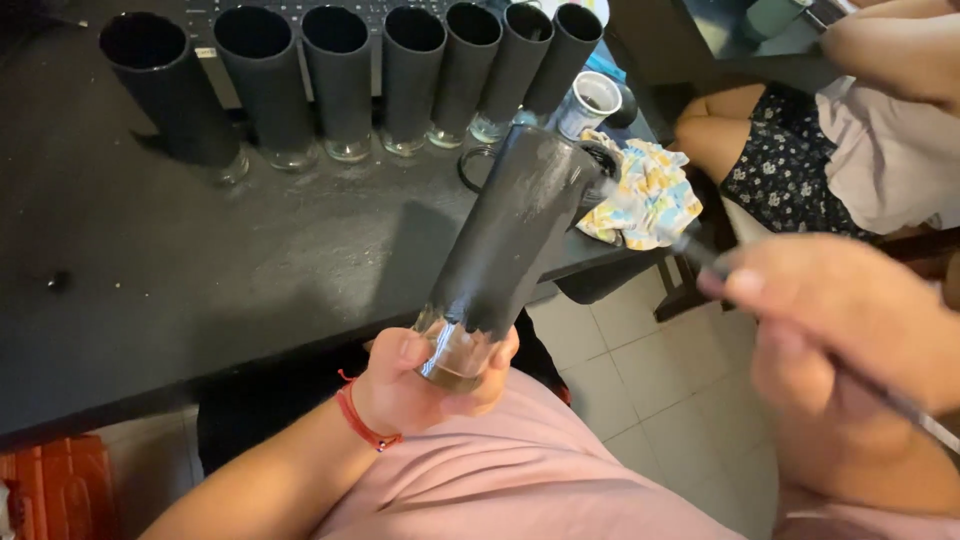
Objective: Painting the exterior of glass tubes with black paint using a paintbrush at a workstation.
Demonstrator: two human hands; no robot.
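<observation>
my left hand [425,385] is closed around the clear base of a tall glass [505,235], holding it tilted up and away from me over the edge of the dark surface [150,290]. most of the glass is coated black; only the thick bottom, where my fingers wrap, is see-through. my right hand [850,340] is off to the right, blurred, pinched shut on a thin brush [690,245] whose tip meets the rim of the glass. beyond my left hand a row of black glasses [340,80] stands upright along the far side of the surface. near the brush tip are a small white cup [590,100] and a crumpled patterned cloth [650,195]. another person's knee and floral clothing show past my right hand. the glass looks heavy-bottomed, stiff, breakable and likely slippery; the bare base seems the safest place to grip, away from the coating.
</observation>
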